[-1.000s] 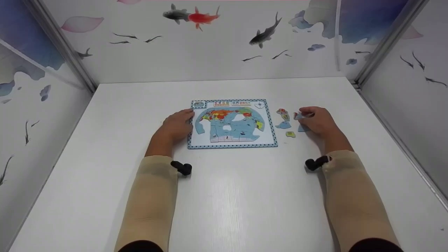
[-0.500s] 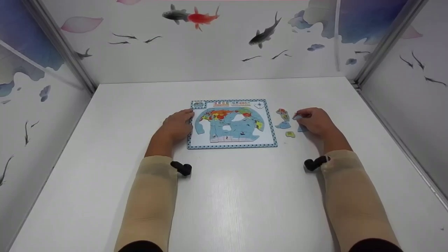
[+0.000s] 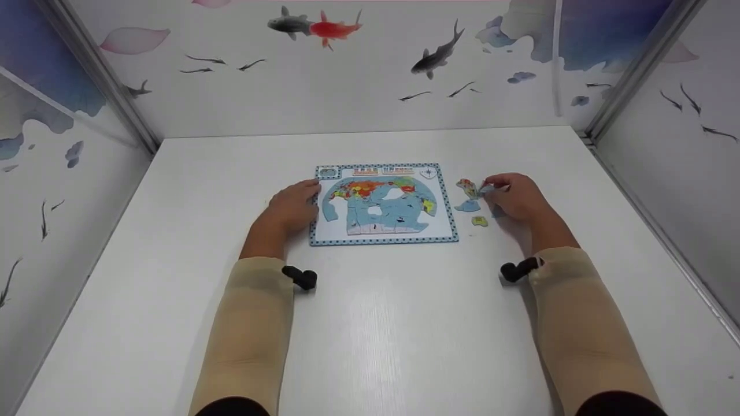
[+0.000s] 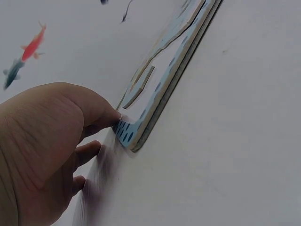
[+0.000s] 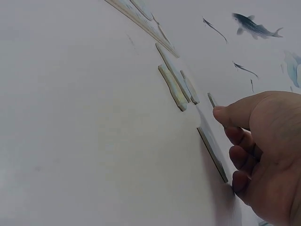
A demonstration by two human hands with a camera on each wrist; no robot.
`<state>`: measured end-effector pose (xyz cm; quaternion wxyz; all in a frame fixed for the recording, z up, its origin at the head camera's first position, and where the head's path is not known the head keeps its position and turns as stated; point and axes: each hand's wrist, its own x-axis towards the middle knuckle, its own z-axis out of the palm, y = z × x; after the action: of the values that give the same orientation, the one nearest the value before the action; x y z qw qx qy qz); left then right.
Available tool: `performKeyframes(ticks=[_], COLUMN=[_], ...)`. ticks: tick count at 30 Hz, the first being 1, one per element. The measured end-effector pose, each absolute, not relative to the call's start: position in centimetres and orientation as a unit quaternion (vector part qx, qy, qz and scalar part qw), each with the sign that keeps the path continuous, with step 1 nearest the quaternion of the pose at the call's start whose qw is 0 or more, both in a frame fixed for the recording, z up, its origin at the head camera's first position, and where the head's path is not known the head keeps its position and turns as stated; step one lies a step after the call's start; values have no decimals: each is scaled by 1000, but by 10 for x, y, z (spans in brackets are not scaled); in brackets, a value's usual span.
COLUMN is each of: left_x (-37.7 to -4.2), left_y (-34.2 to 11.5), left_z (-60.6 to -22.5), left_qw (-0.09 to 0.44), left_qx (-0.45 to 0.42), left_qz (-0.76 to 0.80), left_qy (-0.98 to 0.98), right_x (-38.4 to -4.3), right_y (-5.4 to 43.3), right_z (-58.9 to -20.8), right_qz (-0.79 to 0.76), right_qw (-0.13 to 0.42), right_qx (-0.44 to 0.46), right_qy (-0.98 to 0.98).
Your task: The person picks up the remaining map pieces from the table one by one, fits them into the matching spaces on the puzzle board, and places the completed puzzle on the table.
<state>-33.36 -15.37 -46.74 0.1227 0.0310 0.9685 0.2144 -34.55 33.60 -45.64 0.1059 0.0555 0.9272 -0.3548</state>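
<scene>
A world-map puzzle board (image 3: 383, 231) with a blue dotted border lies mid-table, most pieces seated and a few white gaps showing. My left hand (image 3: 305, 200) rests against its left edge. In the left wrist view the thumb of that hand (image 4: 109, 117) touches the board's near corner (image 4: 127, 134). My right hand (image 3: 499, 191) is right of the board and pinches a small flat puzzle piece (image 3: 485, 187), lifted just off the table. In the right wrist view the thin piece (image 5: 212, 99) stands edge-on at the thumb tip of the hand (image 5: 226, 117).
Loose pieces lie right of the board: a colourful one (image 3: 466, 186), a blue one (image 3: 468, 206), a small green one (image 3: 479, 221), and a blue one (image 5: 212, 153) partly under my right hand. Fish-patterned walls close the table's back and sides.
My right hand has raised the small piece off the table and shifted slightly left toward the board. The left hand and the board have not moved.
</scene>
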Motion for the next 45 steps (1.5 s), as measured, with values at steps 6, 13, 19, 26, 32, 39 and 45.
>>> performKeyframes(ticks=[6,13,19,26,32,39,45], left_x=[-334,-335,-334,-335,-335,-335,-335], left_y=[-154,-157,-157,-156,-156,-155,-155], left_z=[-468,-468,-469,-471,-472,-471,-469], left_qw=[126,122,122,112,114,112,113], left_qx=[36,49,44,45,45,51,49], left_qz=[211,207,211,216,213,206,208], left_qy=[969,970,969,969,969,971,970], right_x=[-342,-342,-337,-333,-328,-324,-323], right_y=[326,305,290,272,261,250,244], right_z=[-450,-442,-434,-431,-428,-425,-426], right_qz=[-342,-329,-321,-331,-330,-311,-297], right_qw=[105,98,102,110,124,141,145], right_qx=[48,32,16,-11,-1,-6,-29], right_qy=[933,939,941,937,936,940,943])
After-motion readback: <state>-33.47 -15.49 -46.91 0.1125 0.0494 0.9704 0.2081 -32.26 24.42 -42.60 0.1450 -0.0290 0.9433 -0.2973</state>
